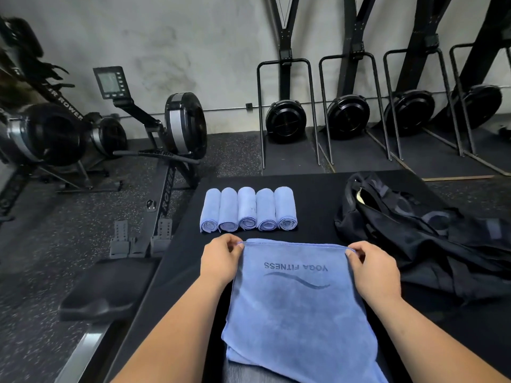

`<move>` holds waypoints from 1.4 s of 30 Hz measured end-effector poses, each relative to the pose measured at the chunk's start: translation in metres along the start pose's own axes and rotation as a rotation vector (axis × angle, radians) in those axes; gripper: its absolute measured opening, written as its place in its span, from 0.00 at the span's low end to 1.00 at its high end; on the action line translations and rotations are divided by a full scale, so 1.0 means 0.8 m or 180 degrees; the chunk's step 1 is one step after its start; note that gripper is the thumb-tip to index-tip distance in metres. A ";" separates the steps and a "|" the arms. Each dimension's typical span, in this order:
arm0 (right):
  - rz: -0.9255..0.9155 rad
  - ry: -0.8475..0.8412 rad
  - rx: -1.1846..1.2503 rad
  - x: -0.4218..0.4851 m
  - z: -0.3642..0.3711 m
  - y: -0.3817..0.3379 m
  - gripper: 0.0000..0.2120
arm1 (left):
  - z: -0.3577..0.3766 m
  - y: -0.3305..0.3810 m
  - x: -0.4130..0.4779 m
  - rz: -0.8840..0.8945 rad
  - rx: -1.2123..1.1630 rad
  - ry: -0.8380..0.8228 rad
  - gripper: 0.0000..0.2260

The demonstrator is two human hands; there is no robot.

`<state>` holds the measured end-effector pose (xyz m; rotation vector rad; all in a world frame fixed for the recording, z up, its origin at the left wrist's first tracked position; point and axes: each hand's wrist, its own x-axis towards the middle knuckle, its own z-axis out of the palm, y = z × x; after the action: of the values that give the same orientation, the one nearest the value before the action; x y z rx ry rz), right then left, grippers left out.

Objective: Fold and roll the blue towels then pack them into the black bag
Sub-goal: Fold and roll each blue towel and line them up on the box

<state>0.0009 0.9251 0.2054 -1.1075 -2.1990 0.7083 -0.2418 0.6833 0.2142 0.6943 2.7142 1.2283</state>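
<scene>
A blue towel (296,308) printed "YOGA FITNESS" lies flat on the black mat (182,266), with its near end hanging over the edge toward me. My left hand (221,258) pinches its far left corner. My right hand (373,268) pinches its far right corner. Several rolled blue towels (249,210) lie side by side in a row just beyond the flat towel. The black bag (420,230) lies crumpled at the right of the mat, its opening facing up and left.
Rowing machines (154,139) stand on the speckled floor to the left, one with its seat (105,288) close beside the mat. Upright ski machines with black flywheels (286,120) line the wall behind.
</scene>
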 end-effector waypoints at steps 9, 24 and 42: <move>0.0150 0.0298 -0.0204 0.004 0.043 0.028 0.03 | 0.057 -0.020 0.042 0.0131 0.0559 0.0103 0.08; 0.0095 0.0316 0.0127 0.004 0.035 0.028 0.02 | 0.032 -0.015 0.052 0.0229 0.0222 -0.0229 0.05; -0.0611 -0.0235 0.0508 0.006 -0.150 -0.078 0.01 | -0.168 0.078 -0.051 0.0922 -0.0198 0.0132 0.03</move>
<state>0.0480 0.9208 0.3323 -0.7909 -2.2295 0.8341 -0.2168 0.6086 0.3459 1.0963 2.6633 1.3913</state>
